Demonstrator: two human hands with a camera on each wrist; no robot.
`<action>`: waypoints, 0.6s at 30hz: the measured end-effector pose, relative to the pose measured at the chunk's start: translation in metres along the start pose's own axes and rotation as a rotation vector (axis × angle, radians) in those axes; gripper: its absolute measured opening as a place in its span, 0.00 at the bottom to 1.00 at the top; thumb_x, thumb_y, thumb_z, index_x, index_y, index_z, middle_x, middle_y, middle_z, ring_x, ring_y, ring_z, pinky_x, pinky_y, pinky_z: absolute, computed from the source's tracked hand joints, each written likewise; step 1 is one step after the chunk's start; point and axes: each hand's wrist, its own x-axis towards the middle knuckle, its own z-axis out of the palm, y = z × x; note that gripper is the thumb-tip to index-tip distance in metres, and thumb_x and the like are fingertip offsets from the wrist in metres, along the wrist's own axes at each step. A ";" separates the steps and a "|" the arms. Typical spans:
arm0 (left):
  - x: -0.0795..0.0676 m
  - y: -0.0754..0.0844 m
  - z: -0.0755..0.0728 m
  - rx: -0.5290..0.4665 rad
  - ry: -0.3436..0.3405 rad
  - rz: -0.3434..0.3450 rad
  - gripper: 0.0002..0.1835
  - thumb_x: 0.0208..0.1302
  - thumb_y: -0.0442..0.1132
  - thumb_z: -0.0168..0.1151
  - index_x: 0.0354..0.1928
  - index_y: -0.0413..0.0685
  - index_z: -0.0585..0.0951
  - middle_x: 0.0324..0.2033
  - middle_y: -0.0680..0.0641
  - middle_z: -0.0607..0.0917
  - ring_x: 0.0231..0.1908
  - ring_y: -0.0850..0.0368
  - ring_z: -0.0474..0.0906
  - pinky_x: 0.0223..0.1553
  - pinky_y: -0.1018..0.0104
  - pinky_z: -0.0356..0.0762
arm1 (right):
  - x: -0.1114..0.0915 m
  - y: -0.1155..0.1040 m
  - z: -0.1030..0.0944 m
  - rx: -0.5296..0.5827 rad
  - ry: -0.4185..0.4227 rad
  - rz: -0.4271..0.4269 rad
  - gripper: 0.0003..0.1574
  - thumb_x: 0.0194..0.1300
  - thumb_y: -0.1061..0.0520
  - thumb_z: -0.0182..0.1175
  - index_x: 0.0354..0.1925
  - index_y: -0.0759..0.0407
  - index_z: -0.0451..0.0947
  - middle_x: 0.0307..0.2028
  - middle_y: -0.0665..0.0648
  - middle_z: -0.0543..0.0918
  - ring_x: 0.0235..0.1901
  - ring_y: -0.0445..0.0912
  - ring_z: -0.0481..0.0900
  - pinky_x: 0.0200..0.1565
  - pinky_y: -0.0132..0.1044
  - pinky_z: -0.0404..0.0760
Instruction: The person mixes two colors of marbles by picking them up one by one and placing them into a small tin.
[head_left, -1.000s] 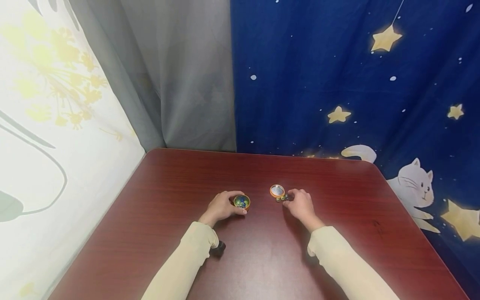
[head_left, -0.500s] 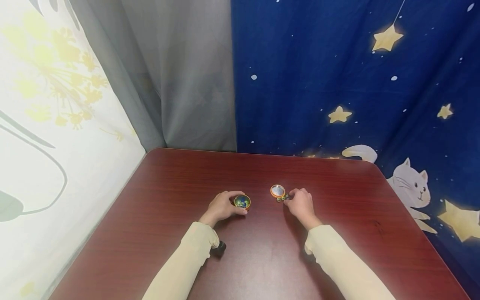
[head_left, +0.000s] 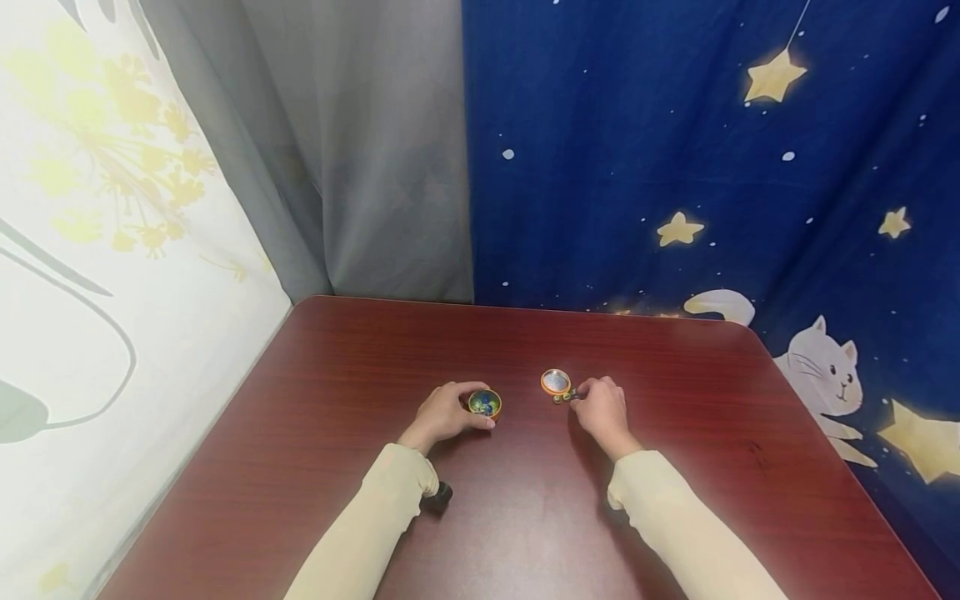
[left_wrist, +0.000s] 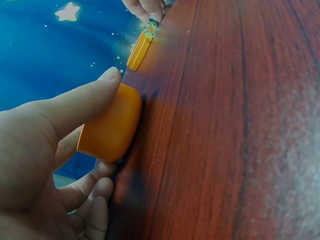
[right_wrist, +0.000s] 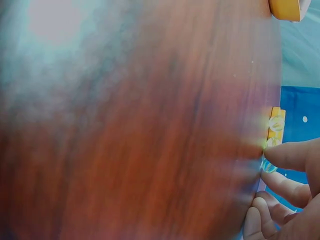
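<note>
My left hand (head_left: pixel 442 410) grips a small orange cup (left_wrist: pixel 112 125) that stands on the table, its thumb and fingers around the sides. Inside the cup, blue and green glass marbles (head_left: pixel 486 408) show in the head view. To the right lies a shallow round orange lid (head_left: pixel 555 382) with a silvery inner face. Several clear glass marbles (right_wrist: pixel 276 123) sit along the lid's near edge. My right hand (head_left: pixel 603 412) pinches a bluish marble (right_wrist: pixel 269 165) beside them, low at the tabletop. The fingers partly cover it.
The dark red wooden table (head_left: pixel 525 517) spreads around both hands. Behind it hang a grey curtain (head_left: pixel 390 150) and a blue star-patterned curtain (head_left: pixel 600 167). A black object (head_left: pixel 437 498) shows at the left wrist.
</note>
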 end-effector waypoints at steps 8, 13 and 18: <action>0.001 0.000 -0.001 0.001 -0.003 0.001 0.32 0.40 0.53 0.81 0.52 0.65 0.82 0.32 0.57 0.82 0.34 0.61 0.76 0.38 0.59 0.72 | 0.001 0.001 0.000 0.010 0.009 -0.003 0.09 0.50 0.62 0.68 0.32 0.66 0.83 0.33 0.60 0.79 0.43 0.59 0.74 0.49 0.51 0.66; 0.001 -0.001 -0.001 0.002 -0.005 -0.001 0.32 0.40 0.54 0.81 0.52 0.65 0.82 0.32 0.57 0.82 0.34 0.61 0.76 0.38 0.59 0.72 | 0.001 0.000 0.000 0.010 0.003 0.015 0.09 0.51 0.63 0.68 0.33 0.66 0.83 0.34 0.60 0.78 0.43 0.60 0.73 0.49 0.51 0.67; 0.002 -0.001 0.000 -0.003 -0.005 -0.006 0.32 0.40 0.54 0.81 0.53 0.64 0.82 0.32 0.57 0.82 0.35 0.61 0.76 0.38 0.59 0.72 | 0.000 0.000 -0.001 0.012 0.004 0.025 0.08 0.51 0.63 0.67 0.32 0.65 0.83 0.34 0.61 0.78 0.43 0.61 0.74 0.48 0.52 0.68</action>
